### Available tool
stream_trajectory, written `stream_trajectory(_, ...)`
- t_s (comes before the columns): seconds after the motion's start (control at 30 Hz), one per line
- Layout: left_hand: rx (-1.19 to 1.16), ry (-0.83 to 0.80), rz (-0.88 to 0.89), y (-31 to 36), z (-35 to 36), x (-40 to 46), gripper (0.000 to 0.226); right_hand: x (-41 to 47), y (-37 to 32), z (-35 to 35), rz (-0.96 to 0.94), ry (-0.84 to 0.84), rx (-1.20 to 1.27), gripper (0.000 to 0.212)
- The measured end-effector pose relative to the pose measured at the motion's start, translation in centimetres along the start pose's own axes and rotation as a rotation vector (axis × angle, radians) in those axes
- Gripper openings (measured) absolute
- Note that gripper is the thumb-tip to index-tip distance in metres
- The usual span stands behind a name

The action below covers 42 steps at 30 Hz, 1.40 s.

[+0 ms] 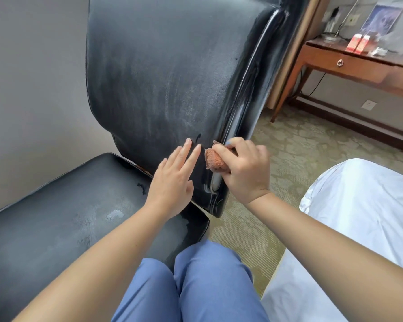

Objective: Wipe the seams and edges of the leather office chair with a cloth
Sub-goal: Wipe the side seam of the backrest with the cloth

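Note:
A black leather chair fills the left and middle of the head view, its tall backrest (168, 73) rising above a worn seat cushion (63, 205). A raised seam (249, 89) runs down the backrest's right edge. My right hand (244, 170) is shut on a bunched orange-brown cloth (215, 162), pressing it against the lower end of that seam. My left hand (172, 180) lies flat with fingers spread on the lower backrest, just left of the cloth, holding nothing.
A wooden desk (349, 63) with a drawer stands at the back right, with small items on top. White bedding (363, 217) lies at the right. Patterned green carpet (296, 154) lies between them. A grey wall (33, 89) is left of the chair.

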<state>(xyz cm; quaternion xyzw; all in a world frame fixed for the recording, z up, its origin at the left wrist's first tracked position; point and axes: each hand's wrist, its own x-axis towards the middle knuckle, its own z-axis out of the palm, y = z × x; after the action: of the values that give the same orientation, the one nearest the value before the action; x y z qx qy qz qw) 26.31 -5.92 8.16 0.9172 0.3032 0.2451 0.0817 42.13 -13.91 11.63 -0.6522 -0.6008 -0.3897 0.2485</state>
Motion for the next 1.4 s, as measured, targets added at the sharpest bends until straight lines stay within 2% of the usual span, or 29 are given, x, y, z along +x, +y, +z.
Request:
stream_trajectory(0.1,-0.008,-0.021,0.010,0.9,-1.0,0.5,0.085,0.6,0.0,-0.7,0.028,-0.022,0.013,0.033)
stream_trajectory(0.23,-0.002,-0.007,0.031,1.9,-2.2,1.4,0.079,5.1,1.6,-2.8,0.209,0.077,0.062,0.035)
stream_trajectory(0.33,-0.022,0.019,0.026,2.6,-3.1,2.3,0.074,8.7,2.9,-4.2,0.259,0.127,0.073,0.034)
stream_trajectory(0.5,-0.029,0.048,0.035,3.7,-4.8,4.3,0.070,11.6,3.9,-4.9,0.372,0.116,0.123,0.033)
stream_trajectory(0.63,-0.022,0.020,-0.018,4.0,-5.5,5.1,0.076,8.5,2.6,-4.0,0.331,0.109,0.165,0.035)
stream_trajectory(0.8,-0.060,-0.023,-0.057,3.9,-5.6,5.0,0.077,3.7,0.5,-2.6,0.199,0.021,0.173,0.030)
stream_trajectory(0.87,-0.063,-0.010,-0.048,3.9,-5.7,5.0,0.072,4.3,0.7,-3.0,0.248,0.070,0.213,0.029)
stream_trajectory(1.0,-0.067,0.001,-0.040,4.1,-5.9,5.1,0.067,7.7,3.0,-4.2,0.468,0.179,0.258,0.030)
stream_trajectory(1.13,-0.102,0.034,-0.058,5.0,-6.3,6.2,0.070,8.4,3.7,-4.2,0.417,0.148,0.203,0.031)
stream_trajectory(1.27,-0.156,0.025,-0.097,6.2,-6.2,6.9,0.077,6.2,2.9,-2.9,0.470,0.137,0.231,0.033)
stream_trajectory(1.4,-0.104,0.025,-0.098,6.1,-6.0,7.0,0.082,3.3,2.5,-1.7,0.411,0.064,0.170,0.038)
